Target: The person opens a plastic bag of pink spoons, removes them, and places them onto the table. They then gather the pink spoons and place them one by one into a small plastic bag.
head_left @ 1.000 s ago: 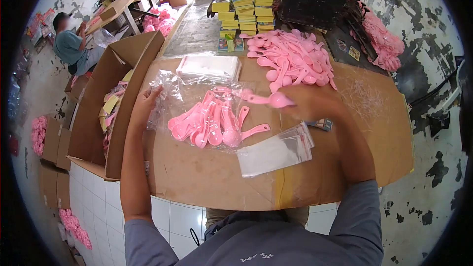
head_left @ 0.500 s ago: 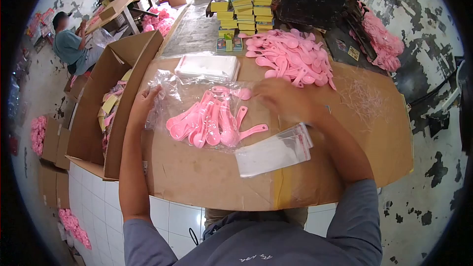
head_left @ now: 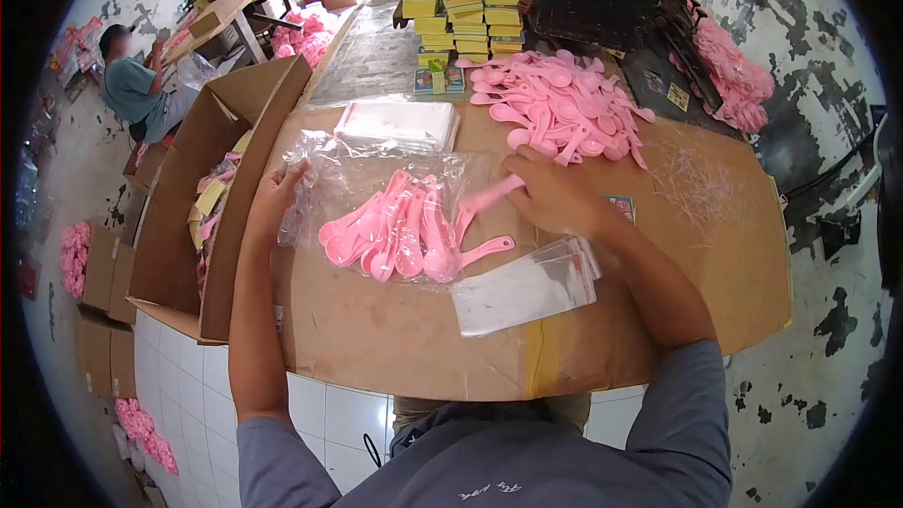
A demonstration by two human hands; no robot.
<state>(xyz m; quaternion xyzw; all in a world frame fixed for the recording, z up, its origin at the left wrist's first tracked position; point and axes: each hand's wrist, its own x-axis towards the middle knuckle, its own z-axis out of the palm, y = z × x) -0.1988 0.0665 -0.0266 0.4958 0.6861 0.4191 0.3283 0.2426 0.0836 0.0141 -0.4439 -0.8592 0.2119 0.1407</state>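
Spoons [head_left: 404, 240], bunched and fanned, lie at the clear bag [head_left: 343, 167], bowls mostly toward the near edge of the cardboard-topped surface [head_left: 395, 348]. Can't tell for each whether it's inside the film or on top of it. One handle sticks out past the right side

Change: the loose piece that lay across the bag's top edge half a second ago is gone from that spot. Right hand [head_left: 550, 190] now has a held spoon [head_left: 491, 197], slanting down-left. Its lower end meets the bunch's right side or only overlaps it from this angle. Probably the same piece, my read. If so, the stray is off the top edge and getting worked in with the rest; bunch otherwise about the same

Right grip: fingers closed on the spoon's upper right end, exact finger placement unclear
Left grip: left hand [head_left: 275, 196] pinches the bag's crumpled left edge, same place as before; reads as steadying the film

Around: pink pile [head_left: 569, 103] just beyond the right hand, sleeves [head_left: 517, 296] flat just right of the bunch, sleeve stack [head_left: 397, 124] beyond the bag, box [head_left: 254, 188] left of the left hand
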